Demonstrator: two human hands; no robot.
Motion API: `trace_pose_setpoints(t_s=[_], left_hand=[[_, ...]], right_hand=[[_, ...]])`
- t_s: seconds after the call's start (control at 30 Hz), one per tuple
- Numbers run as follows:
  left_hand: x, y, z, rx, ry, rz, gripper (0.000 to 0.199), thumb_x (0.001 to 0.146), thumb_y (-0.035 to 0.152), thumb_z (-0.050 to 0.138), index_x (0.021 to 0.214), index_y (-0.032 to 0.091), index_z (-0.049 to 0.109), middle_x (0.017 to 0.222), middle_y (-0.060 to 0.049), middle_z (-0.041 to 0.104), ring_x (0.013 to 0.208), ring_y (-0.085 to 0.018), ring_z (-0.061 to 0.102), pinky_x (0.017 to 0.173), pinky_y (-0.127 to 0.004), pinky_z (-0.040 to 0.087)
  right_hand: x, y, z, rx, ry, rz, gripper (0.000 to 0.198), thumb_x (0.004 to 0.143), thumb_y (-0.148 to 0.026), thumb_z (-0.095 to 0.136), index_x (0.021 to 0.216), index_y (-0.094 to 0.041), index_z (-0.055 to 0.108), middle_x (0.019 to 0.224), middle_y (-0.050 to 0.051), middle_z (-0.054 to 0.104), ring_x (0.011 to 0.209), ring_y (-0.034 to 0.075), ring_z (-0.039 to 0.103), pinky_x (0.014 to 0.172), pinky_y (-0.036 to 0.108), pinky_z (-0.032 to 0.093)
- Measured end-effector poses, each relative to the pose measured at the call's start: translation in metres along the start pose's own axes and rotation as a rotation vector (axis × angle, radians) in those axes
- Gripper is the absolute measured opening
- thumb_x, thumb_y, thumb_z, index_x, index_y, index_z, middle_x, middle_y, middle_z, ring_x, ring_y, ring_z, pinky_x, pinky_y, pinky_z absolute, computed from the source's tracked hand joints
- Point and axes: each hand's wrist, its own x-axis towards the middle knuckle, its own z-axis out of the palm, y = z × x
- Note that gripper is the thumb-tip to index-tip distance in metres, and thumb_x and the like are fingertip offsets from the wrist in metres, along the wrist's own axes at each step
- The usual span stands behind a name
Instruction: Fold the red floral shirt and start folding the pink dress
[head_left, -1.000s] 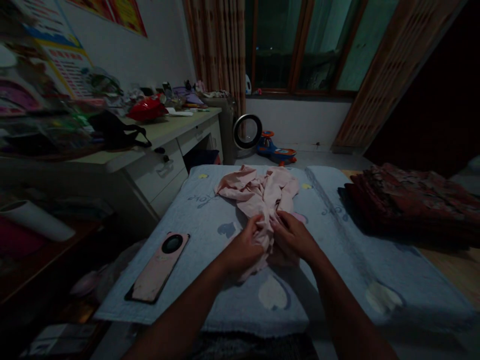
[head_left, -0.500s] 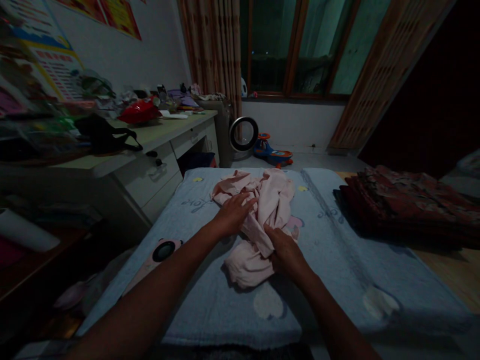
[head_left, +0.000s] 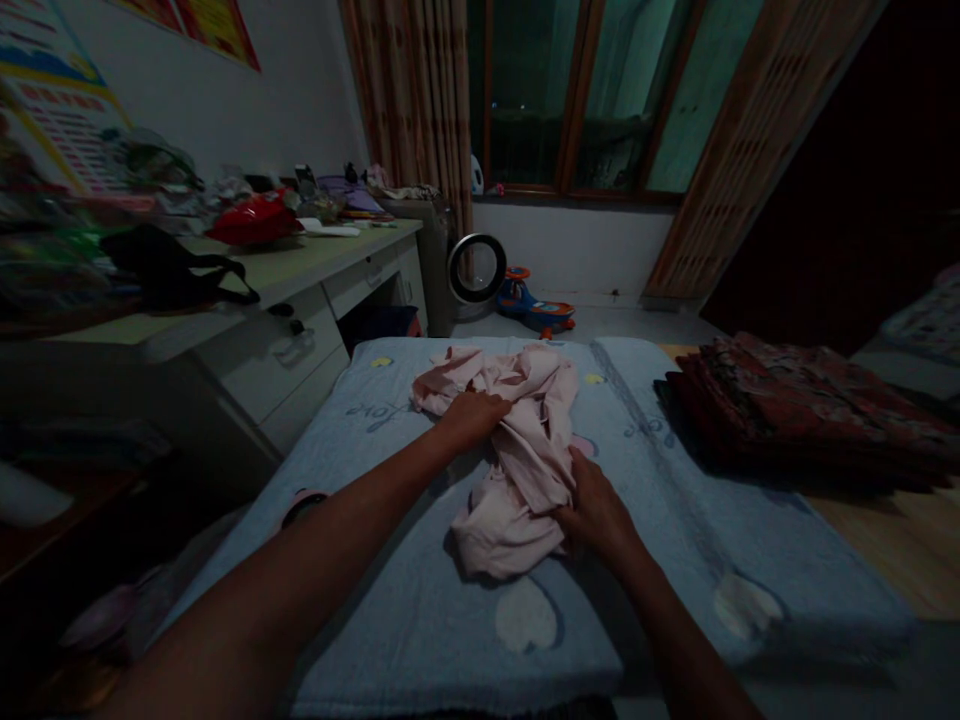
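The word "Love" [head_left: 375, 411] stood in grey script on the left part of the blue blanket [head_left: 397, 600]; similar lettering [head_left: 649, 431] on its right part was perhaps the same word, too faint to be sure. The wall poster [head_left: 64, 115] carried rows of reddish print, too blurred to read.

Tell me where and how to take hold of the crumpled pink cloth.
I'd grip the pink cloth by the rounded bunch at its near end, coming from the near left and pinching the folds. That end bulges toward the wearer with its left edge uncovered, while the right hand is at the right edge and the left hand covers part farther up.
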Motion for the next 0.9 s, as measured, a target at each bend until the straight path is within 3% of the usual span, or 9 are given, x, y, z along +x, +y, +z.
trace_pose_setpoints(t_s=[0.13,0.27,0.43,0.5,0.57,0.63,0.73,0.83,0.9], left_hand=[[-0.015,0.008,-0.017,0.074,0.112,-0.037,0.021,0.092,0.02,0.051,0.11,0.019,0.063,0.106,-0.012,0.066,0.101,-0.027,0.062,0.084,-0.038,0.047],[-0.033,0.027,-0.035,0.065,0.159,-0.056,0.02,0.088,0.022,0.057,0.107,0.019,0.061,0.106,-0.013,0.065,0.104,-0.028,0.06,0.087,-0.039,0.047],[-0.048,0.059,-0.046,-0.217,-0.075,0.073,0.03,0.085,0.029,0.062,0.114,0.02,0.062,0.109,-0.011,0.068,0.099,-0.027,0.064,0.08,-0.034,0.049],[-0.046,0.061,-0.05,-0.392,-0.202,0.17,0.03,0.086,0.029,0.062,0.115,0.021,0.063,0.106,-0.007,0.071,0.093,-0.022,0.066,0.079,-0.03,0.049],[-0.037,0.053,-0.053,-0.521,-0.199,0.194,0.026,0.09,0.028,0.055,0.112,0.021,0.066,0.104,-0.006,0.072,0.093,-0.019,0.067,0.082,-0.028,0.049],[-0.023,0.035,-0.053,-0.538,-0.059,0.096,0.028,0.094,0.027,0.048,0.113,0.018,0.066,0.111,-0.008,0.071,0.102,-0.02,0.065,0.091,-0.031,0.048],[0.001,-0.002,-0.043,-0.354,0.112,-0.219,0.043,0.088,0.033,0.058,0.128,0.017,0.06,0.14,-0.016,0.055,0.132,-0.03,0.049,0.11,-0.042,0.037],[0.016,-0.032,-0.022,-0.301,-0.046,-0.456,0.082,0.077,0.046,0.071,0.15,0.026,0.039,0.158,-0.017,0.032,0.144,-0.04,0.033,0.111,-0.05,0.036],[0.019,-0.043,-0.005,-0.379,-0.181,-0.502,0.094,0.073,0.047,0.074,0.154,0.031,0.03,0.16,-0.016,0.027,0.14,-0.041,0.04,0.104,-0.049,0.042]], right_hand=[[0.019,0.007,-0.023,0.092,-0.097,-0.058,0.055,0.076,-0.016,0.054,0.13,-0.025,0.057,0.122,0.007,0.069,0.106,0.025,0.065,0.083,0.031,0.047],[0.055,0.015,-0.062,-0.027,0.008,-0.013,0.035,0.086,-0.027,0.054,0.118,-0.027,0.067,0.112,0.007,0.072,0.103,0.028,0.063,0.088,0.037,0.043],[0.098,0.032,-0.083,-0.207,0.255,0.003,0.031,0.091,-0.03,0.052,0.116,-0.027,0.07,0.132,0.012,0.062,0.126,0.035,0.046,0.108,0.06,0.023],[0.107,0.041,-0.081,-0.268,0.266,0.053,0.034,0.091,-0.032,0.052,0.121,-0.026,0.067,0.144,0.015,0.051,0.132,0.038,0.039,0.109,0.065,0.02],[0.107,0.051,-0.079,-0.294,0.197,0.123,0.042,0.09,-0.034,0.055,0.13,-0.024,0.062,0.15,0.019,0.042,0.135,0.042,0.036,0.106,0.067,0.024],[0.102,0.06,-0.079,-0.278,0.114,0.188,0.053,0.088,-0.036,0.057,0.14,-0.023,0.053,0.152,0.022,0.037,0.134,0.044,0.037,0.102,0.066,0.032],[0.085,0.07,-0.085,-0.2,0.084,0.216,0.066,0.087,-0.038,0.057,0.149,-0.021,0.042,0.151,0.023,0.036,0.134,0.043,0.04,0.103,0.058,0.04],[0.065,0.073,-0.087,-0.069,0.052,0.107,0.079,0.081,-0.033,0.059,0.153,-0.017,0.033,0.151,0.02,0.038,0.14,0.036,0.038,0.111,0.049,0.037],[0.054,0.071,-0.081,0.019,-0.01,0.016,0.087,0.076,-0.033,0.062,0.155,-0.016,0.028,0.153,0.018,0.038,0.143,0.033,0.035,0.114,0.046,0.034]])
